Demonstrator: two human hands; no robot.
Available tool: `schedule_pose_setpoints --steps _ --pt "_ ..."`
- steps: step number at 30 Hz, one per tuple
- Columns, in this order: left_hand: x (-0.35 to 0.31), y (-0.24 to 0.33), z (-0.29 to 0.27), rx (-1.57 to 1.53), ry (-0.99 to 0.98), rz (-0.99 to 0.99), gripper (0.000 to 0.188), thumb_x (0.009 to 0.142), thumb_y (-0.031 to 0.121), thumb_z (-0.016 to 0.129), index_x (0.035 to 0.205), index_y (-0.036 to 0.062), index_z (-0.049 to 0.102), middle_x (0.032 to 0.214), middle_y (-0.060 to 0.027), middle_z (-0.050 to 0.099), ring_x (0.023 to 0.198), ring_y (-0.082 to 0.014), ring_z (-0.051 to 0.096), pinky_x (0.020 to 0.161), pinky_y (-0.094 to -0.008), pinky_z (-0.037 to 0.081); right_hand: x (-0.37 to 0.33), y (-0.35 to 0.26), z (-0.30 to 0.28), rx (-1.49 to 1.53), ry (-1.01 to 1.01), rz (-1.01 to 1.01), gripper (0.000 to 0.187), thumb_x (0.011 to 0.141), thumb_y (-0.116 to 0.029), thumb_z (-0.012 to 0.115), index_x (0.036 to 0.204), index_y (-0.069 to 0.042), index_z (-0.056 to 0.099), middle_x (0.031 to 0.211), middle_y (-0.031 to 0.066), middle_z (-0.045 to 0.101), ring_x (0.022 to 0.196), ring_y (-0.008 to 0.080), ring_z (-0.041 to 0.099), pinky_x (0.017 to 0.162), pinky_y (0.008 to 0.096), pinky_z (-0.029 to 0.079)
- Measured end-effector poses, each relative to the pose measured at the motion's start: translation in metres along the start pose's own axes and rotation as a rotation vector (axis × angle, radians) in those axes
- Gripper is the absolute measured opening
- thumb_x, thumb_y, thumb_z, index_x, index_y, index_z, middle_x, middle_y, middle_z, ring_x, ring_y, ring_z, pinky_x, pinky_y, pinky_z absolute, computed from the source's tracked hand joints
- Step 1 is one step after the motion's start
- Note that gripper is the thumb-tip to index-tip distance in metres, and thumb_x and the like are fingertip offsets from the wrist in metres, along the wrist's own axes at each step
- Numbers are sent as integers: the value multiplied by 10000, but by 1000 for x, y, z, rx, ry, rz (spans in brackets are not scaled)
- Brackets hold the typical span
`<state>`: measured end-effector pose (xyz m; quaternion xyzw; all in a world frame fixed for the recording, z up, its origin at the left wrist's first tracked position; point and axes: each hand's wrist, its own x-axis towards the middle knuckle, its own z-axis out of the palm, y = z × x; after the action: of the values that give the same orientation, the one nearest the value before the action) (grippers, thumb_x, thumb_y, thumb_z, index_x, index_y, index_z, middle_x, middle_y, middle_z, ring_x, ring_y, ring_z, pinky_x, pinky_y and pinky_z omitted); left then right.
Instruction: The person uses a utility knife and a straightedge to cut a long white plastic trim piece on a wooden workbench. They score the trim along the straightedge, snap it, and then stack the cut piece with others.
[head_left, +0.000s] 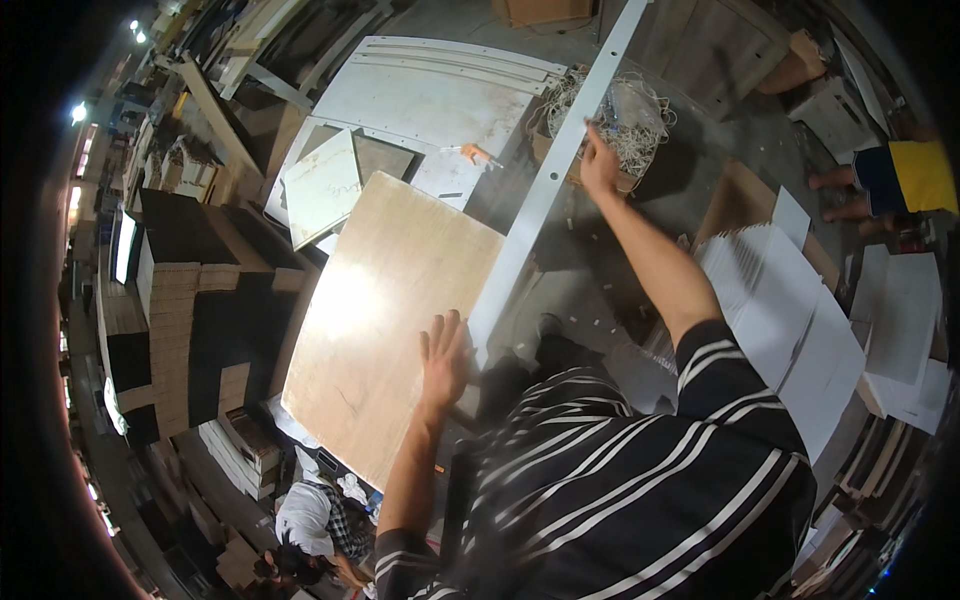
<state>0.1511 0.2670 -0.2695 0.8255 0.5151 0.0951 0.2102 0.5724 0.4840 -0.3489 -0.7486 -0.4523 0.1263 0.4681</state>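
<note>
A long white strip (545, 190) with holes runs at a slant from beside my left hand toward the far side. My left hand (445, 365) lies with fingers stretched out at the right edge of a light plywood board (390, 290), next to the strip's near end. At the strip's right edge, farther out, is my right hand (600, 165). Its index finger points along the edge, and the other fingers look curled against it. Beyond the board, an orange-handled tool (474, 153) rests on a large white panel (430, 90).
A box of tangled cord (640, 125) stands beyond my right hand. To the right is a stack of white panels (780, 300); a person in yellow (920, 178) is farther right. Dark panels with cardboard edges (245, 330) are stacked left. Another person (310, 520) is at lower left.
</note>
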Motion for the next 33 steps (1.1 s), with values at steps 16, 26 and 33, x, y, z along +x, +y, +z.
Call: schedule_pose_setpoints --steps 16,26,33 --pt "3 0 -6 28 2 44 597 915 151 679 1474 72 485 1602 -168 400 1504 -420 305 1180 -653 231 -243 -84 -29 264 -331 -430 495 958 32 518 1442 -53 567 1090 168 665 1011 376 611 894 426 506" --pt "2 -5 2 46 -3 5 560 964 205 611 1501 121 476 1635 -103 373 1532 -361 282 1216 -606 208 -292 -97 -25 363 -530 -321 416 1014 6 477 1419 -32 566 1284 220 646 1178 392 626 999 417 501" --pt "1 2 -5 -27 -19 -21 535 1013 172 548 1535 112 451 1650 -94 354 1547 -352 252 1251 -557 131 -315 -104 -33 370 -703 -426 544 912 51 526 1449 -41 528 1191 216 655 1067 405 626 919 443 526"
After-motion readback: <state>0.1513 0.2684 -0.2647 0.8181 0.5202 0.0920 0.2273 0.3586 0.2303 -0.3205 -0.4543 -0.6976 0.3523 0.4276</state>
